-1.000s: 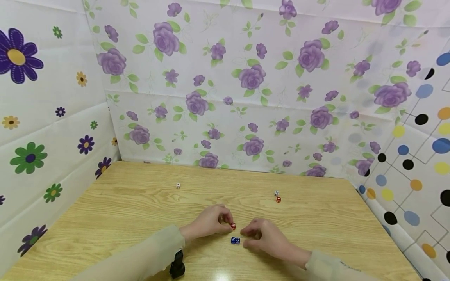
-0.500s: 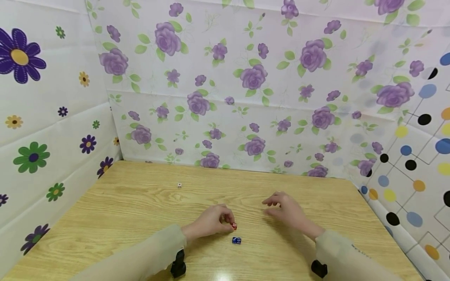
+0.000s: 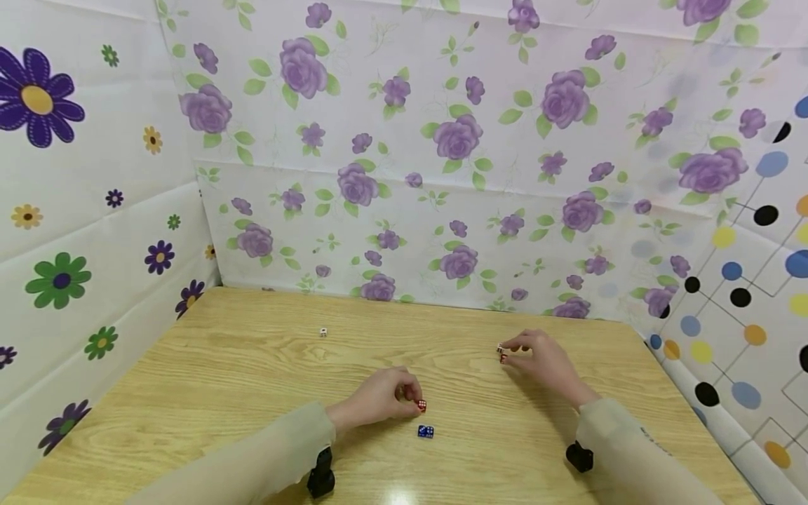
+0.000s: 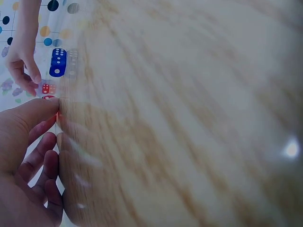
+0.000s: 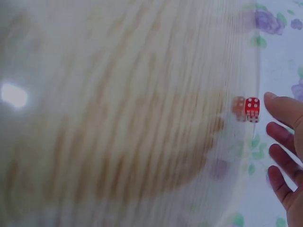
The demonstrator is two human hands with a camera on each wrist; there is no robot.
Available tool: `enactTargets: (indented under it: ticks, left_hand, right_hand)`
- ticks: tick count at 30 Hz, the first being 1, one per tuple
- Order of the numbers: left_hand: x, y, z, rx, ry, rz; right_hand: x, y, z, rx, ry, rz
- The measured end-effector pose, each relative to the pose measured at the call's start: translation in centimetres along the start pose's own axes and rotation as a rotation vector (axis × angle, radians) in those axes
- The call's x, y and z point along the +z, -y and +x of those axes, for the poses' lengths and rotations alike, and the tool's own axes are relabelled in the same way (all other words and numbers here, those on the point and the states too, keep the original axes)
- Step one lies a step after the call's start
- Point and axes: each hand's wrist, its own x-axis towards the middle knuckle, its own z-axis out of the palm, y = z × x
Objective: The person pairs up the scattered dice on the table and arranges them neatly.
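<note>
In the head view my left hand point(image 3: 381, 396) rests low over the table, thumb and finger pinching a red die point(image 3: 421, 405). The thumb covers most of this die in the left wrist view. Just in front lie two blue dice point(image 3: 426, 432), side by side and touching. My right hand point(image 3: 544, 361) reaches to the far right, fingers apart, beside a white die point(image 3: 500, 347) and another red die point(image 3: 503, 358). In the right wrist view a small gap shows between the thumb and that red die point(image 5: 252, 109); the white one cannot be made out there.
A lone white die point(image 3: 323, 332) lies toward the back left of the wooden table point(image 3: 252, 379). Patterned cloth point(image 3: 404, 140) stands along the back and both sides. A black strap device sits on each wrist.
My right hand has left the blue dice and moved away and to the right, up to the far white and red dice. The left hand stays put on its red die.
</note>
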Motion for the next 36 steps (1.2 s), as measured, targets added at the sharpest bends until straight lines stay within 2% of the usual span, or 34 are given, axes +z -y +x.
enactTargets:
  ticks: [6, 12, 23, 36]
  left_hand:
    - [0.0, 0.0, 0.0, -0.002, 0.005, -0.006]
    - [-0.1, -0.2, -0.1, -0.006, 0.018, -0.037]
    - [-0.3, -0.7, -0.3, -0.009, 0.009, -0.046]
    - [-0.2, -0.3, -0.1, -0.029, 0.023, -0.067]
  right_hand:
    - [-0.1, -0.6, -0.2, 0.043, 0.041, 0.014]
    - [-0.2, -0.5, -0.4, 0.057, 0.041, 0.019]
    - [0.5, -1.1, -0.4, 0.093, 0.085, 0.051]
    - [0.7, -1.2, -0.2, 0.107, 0.073, 0.041]
